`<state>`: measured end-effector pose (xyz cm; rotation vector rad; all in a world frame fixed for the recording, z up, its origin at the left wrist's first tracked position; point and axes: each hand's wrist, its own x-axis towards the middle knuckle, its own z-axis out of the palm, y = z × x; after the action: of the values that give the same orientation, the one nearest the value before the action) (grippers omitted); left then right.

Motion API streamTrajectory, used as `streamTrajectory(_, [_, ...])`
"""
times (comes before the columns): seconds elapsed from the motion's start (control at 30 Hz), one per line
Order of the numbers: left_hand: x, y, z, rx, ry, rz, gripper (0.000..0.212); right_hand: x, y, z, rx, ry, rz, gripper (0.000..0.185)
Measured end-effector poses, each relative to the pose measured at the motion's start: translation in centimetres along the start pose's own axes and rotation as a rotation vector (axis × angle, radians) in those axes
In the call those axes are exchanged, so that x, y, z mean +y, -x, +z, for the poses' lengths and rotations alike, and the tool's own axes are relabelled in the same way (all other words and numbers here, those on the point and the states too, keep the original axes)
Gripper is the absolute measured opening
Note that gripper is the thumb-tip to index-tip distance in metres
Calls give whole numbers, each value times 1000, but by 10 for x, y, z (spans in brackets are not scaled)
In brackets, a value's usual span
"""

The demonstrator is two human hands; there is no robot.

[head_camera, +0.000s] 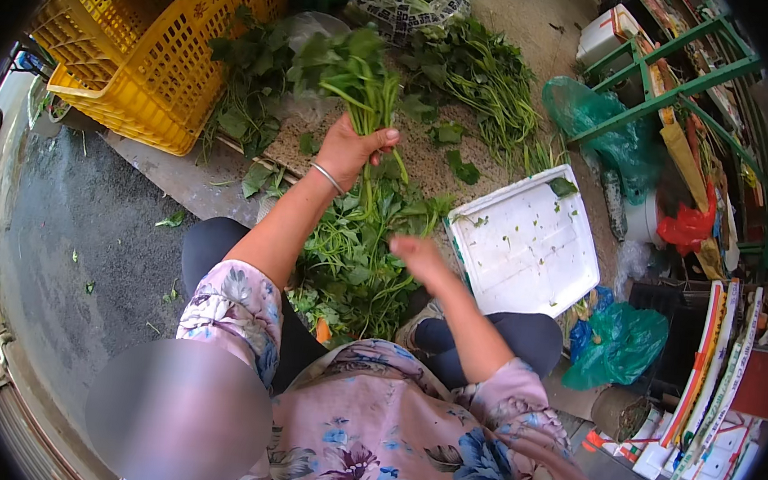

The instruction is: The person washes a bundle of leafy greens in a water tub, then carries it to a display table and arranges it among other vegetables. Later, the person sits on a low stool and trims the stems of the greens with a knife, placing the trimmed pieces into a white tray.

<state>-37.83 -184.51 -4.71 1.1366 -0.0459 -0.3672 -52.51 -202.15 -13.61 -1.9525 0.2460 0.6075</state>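
My left hand [357, 146], with a metal bangle at its wrist, grips a bunch of leafy green stems [371, 97] around the stalks. The leaves point away from me, and a few cut ends hang below the fist. Blurred by motion, my right hand [416, 257] hovers over the right side of a loose heap of greens [352, 258] between my legs. Whether its fingers hold anything is not clear. Beyond the raised bunch, a larger pile of long-stemmed greens [484, 85] lies on the ground, and more leafy greens [251, 80] rest against the yellow crate.
Yellow plastic crates [166, 81] stand at the upper left. A white foam box lid [526, 241] with leaf scraps lies to the right. Green plastic bags [619, 343] and a green metal frame [665, 100] are farther right. Wet-looking pavement [115, 219] stretches along the left.
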Motion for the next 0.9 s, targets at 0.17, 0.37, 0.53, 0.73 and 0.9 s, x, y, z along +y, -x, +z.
streamTrajectory(0.17, [7,9,3,-82,-48,-37,23,-16,30,4,43,-48,216,93])
streamTrajectory(0.37, [-6,3,5,-66,121,-77,18,-99,36,-23,-99,-540,-93,52])
streamTrajectory(0.53, [-14,1,17,-62,25,-80,22,-97,13,-28,-185,-356,-151,43])
streamTrajectory(0.73, [-21,9,20,-102,-60,-141,23,-81,0,-20,-241,21,-31,36])
streamTrajectory(0.9, [2,8,20,-160,-12,-191,17,8,16,5,-120,-81,224,44])
